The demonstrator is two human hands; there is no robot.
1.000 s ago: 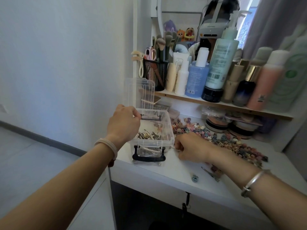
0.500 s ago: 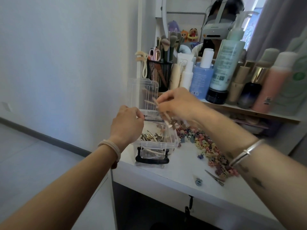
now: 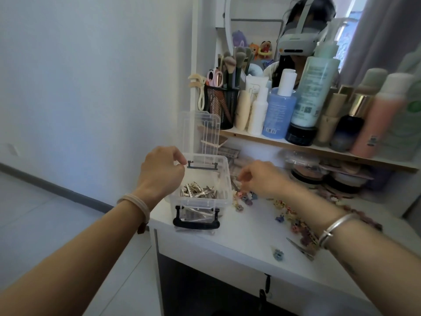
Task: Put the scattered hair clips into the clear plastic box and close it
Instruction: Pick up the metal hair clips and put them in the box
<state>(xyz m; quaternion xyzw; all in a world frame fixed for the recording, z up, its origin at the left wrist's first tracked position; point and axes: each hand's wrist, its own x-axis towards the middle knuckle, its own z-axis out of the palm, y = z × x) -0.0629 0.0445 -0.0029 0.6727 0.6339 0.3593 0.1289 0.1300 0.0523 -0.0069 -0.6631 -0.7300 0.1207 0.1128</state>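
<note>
Hair clips of 2 sorts show: silver metal clips [image 3: 197,191] lie heaped inside the clear plastic box [image 3: 224,179], and small colourful claw clips [image 3: 288,212] are scattered over the white tabletop [image 3: 239,233] to its right. The box sits at the table's left front corner with its lid [image 3: 201,131] standing upright at the back and a black latch [image 3: 196,221] hanging at the front.

The left hand [image 3: 161,172] holds the box at its rear left rim, fingers curled over the edge. The right hand [image 3: 259,176] hovers just right of the box, above the nearest claw clips, with its fingers curled downward; whether they pinch a clip cannot be told.

1 blue claw clip [image 3: 278,254] lies alone near the table's front edge, and 1 long silver clip [image 3: 300,247] lies beside the right wrist. Behind, a shelf [image 3: 250,137] carries bottles and a black mesh cup [image 3: 222,106] of brushes.
</note>
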